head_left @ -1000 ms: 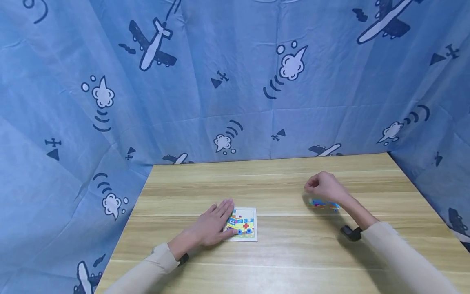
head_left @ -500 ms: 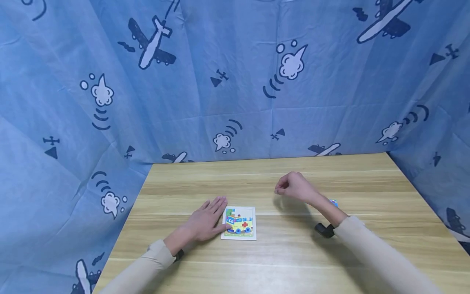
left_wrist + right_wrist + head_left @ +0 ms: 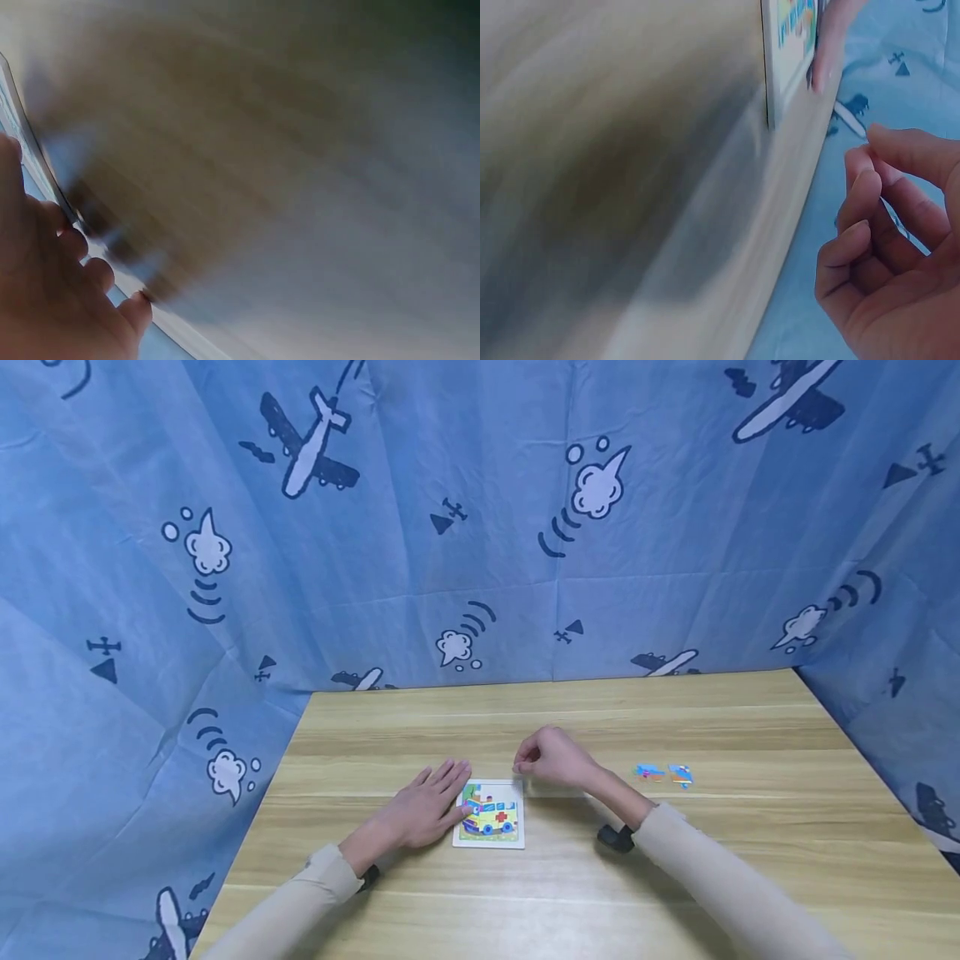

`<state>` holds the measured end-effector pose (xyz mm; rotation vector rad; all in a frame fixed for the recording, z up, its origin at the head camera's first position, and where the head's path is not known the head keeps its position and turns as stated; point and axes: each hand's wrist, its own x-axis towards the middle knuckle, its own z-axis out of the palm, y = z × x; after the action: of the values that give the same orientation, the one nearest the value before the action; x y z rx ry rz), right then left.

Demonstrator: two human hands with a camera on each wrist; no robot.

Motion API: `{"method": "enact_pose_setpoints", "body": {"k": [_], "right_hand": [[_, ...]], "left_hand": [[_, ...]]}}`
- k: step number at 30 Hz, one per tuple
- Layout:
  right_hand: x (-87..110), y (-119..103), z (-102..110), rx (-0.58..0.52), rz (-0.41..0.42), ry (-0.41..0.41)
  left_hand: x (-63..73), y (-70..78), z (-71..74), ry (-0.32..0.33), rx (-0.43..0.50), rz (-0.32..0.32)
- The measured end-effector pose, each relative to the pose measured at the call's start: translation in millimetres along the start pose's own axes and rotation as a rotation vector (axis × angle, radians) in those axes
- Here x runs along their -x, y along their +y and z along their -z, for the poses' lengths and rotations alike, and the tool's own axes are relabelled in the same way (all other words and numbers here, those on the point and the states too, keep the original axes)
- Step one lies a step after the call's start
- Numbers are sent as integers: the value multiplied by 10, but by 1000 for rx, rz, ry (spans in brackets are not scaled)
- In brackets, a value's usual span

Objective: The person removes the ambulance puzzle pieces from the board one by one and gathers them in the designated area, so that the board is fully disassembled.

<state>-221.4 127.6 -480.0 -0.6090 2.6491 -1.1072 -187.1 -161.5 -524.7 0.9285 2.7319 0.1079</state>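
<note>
A square jigsaw puzzle with a yellow ambulance picture lies in a white-rimmed tray on the table. Its upper right part shows bare white. My left hand rests over the tray's left edge, fingers stretched out and thumb on the picture. My right hand is raised just beyond the tray's upper right corner. In the right wrist view that hand has thumb and index fingertips pinched together with the other fingers curled; the fingers hide almost all of the small puzzle piece between them.
Two loose puzzle pieces, a blue and pink one and a blue and orange one, lie on the wooden table to the right. A blue curtain with airplane prints stands behind the table and along both sides.
My right hand has moved left from over the loose pieces to the tray's upper right corner, uncovering two pieces. The left hand has shifted slightly, showing more of the picture.
</note>
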Motion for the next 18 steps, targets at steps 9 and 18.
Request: {"method": "enact_pose_setpoints", "body": {"k": [9, 18], "right_hand": [[-111, -139, -324, -11, 39, -43], [-193, -240, -548, 112, 87, -52]], "left_hand": [[-23, 19, 21, -38, 22, 36], [-22, 12, 44, -54, 39, 53]]}}
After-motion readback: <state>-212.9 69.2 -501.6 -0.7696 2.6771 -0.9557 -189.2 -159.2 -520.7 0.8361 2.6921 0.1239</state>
